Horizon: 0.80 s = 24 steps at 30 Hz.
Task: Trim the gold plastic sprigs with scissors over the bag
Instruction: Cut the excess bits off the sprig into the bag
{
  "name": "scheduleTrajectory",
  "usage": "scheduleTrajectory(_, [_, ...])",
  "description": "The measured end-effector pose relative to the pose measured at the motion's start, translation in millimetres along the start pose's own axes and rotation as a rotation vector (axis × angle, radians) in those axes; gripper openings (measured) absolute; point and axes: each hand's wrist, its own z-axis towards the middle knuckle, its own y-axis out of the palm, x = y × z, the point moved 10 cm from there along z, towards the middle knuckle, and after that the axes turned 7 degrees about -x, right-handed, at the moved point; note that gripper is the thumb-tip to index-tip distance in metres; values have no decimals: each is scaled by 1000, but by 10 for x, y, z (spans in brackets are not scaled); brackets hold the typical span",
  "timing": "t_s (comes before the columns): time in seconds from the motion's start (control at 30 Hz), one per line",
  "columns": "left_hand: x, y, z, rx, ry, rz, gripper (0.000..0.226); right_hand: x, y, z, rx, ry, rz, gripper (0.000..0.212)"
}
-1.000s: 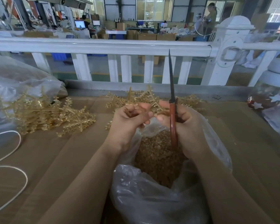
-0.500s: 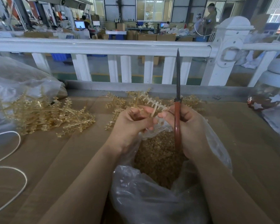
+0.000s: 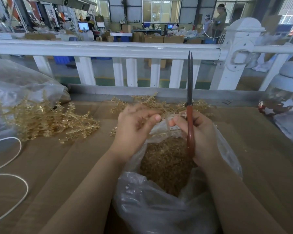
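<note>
Head view, scissors (image 3: 190,105): I see them upright, blades pointing away toward the white railing (image 3: 108,48), tips barely parted.
Right hand (image 3: 199,134): curled round the red handles.
Left hand (image 3: 135,125): blurred; pinching a pale sprig (image 3: 166,121) over the bag (image 3: 159,208).
Bag: holds gold trimmings.
Tabletop (image 3: 57,166): gold sprig piles (image 3: 46,120) left and behind; white cord (image 3: 15,166) at left.
Writing: none readable.
</note>
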Motion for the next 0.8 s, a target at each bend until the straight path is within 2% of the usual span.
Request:
scheduleTrajectory(0.07, [85, 97, -13, -76, 53, 70, 20, 12, -23, 7, 20, 6, -11, 11])
scheduleTrajectory(0.1, [90, 147, -29, -114, 47, 15, 23, 12, -30, 9, 31, 7, -22, 10])
scheduleTrajectory(0.17, [14, 217, -57, -152, -66, -365, 27, 21, -50, 9, 56, 5, -29, 5])
scheduleTrajectory(0.23, [-133, 238, -66, -114, -220, -693, 26, 0, -80, -5, 98, -19, -11, 20])
scheduleTrajectory(0.3, [-329, 226, -81, -64, -372, -816, 24, -65, -102, -22, 136, -60, -11, 32])
scheduleTrajectory(0.43, [-545, 316, -159, -46, -563, -1026, 23, -136, -144, -47, 202, -130, 0, 25])
scheduleTrajectory(0.63, [-596, 316, -126, 54, -558, -1363, 23, -164, -217, -64, 230, -153, -31, 22])
scheduleTrajectory(0.8, [-670, 312, -147, 96, -584, -1385, 19, -73, -104, -11, 135, -101, -140, 39])
